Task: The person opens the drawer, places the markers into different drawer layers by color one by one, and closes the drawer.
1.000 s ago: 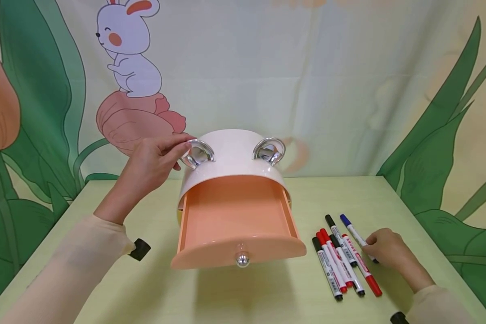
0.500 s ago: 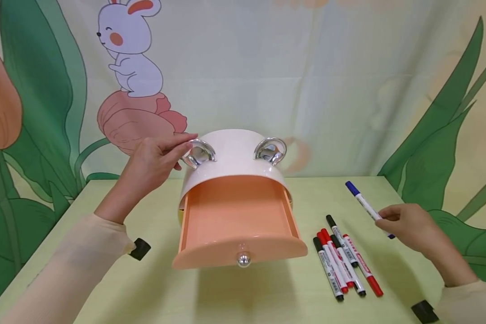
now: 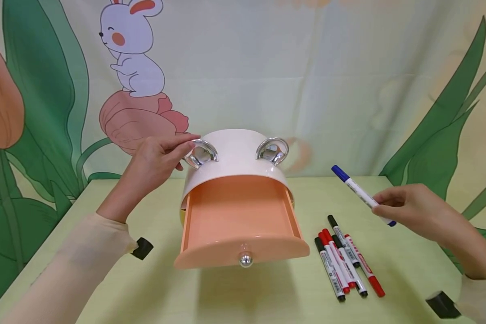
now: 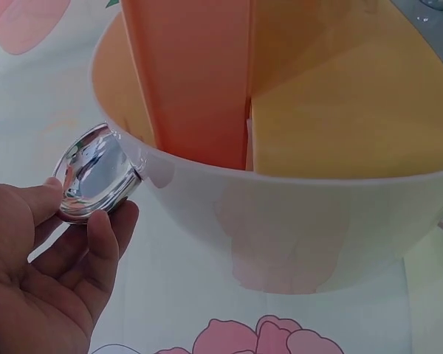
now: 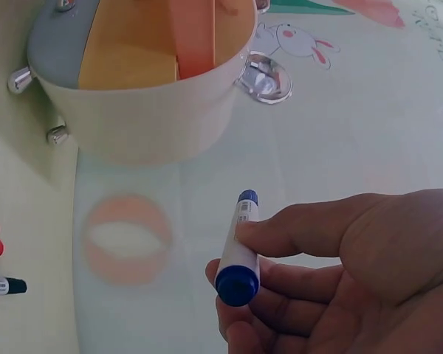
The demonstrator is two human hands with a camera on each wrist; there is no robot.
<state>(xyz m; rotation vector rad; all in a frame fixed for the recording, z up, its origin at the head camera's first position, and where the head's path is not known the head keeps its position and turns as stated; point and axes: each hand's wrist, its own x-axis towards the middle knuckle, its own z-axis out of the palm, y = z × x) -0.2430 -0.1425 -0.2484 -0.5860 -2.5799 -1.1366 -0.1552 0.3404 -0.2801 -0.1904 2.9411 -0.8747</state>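
In the head view my left hand (image 3: 154,159) grips the left silver ear (image 3: 201,156) of a white rounded box (image 3: 235,148). The left wrist view shows thumb and fingertips on that shiny ear (image 4: 100,177). An orange drawer (image 3: 239,216) with a silver knob (image 3: 245,259) is pulled out at the front; nothing lies inside it. My right hand (image 3: 421,209) pinches a white marker (image 3: 358,191) with blue ends, held above the table and tilted up to the left. In the right wrist view the marker (image 5: 240,247) sits between thumb and fingers.
Several red and black markers (image 3: 330,270) lie in a loose group on the pale table (image 3: 158,279), right of the drawer. A second silver ear (image 3: 272,150) is on the box's right. Behind hangs a printed cloth (image 3: 340,90) with a rabbit and leaves.
My right hand has picked up the blue marker from beside the other markers and raised it, lately moving it up and slightly left. My left hand keeps its hold on the ear.
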